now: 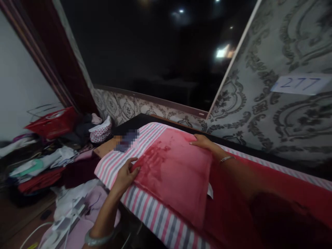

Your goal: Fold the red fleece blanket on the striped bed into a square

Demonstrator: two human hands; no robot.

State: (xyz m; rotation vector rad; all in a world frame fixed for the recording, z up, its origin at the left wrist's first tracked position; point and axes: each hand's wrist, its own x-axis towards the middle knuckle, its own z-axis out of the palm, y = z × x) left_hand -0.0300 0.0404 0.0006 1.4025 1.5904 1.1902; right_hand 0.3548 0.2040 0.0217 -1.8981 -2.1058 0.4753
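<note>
A plush cloth (181, 166), red with a paler pink side, lies partly folded over on a striped pink, white and grey cover (155, 211). At its near left corner, my left hand (127, 174) has its fingers curled around the edge. My right hand (202, 141) grips the far edge, fingers bent over it and pointing left. A small white label (210, 191) sticks out from under the cloth's right side. More of the red fabric (293, 186) spreads to the right, partly hidden by my right arm.
A pixelated dark item (127, 140) rests on the striped cover's far left. Behind stands a large black screen (160, 52). Clothes (38, 169) are piled at left near a red bag (53, 122). A white power strip (67, 221) with cords sits lower left.
</note>
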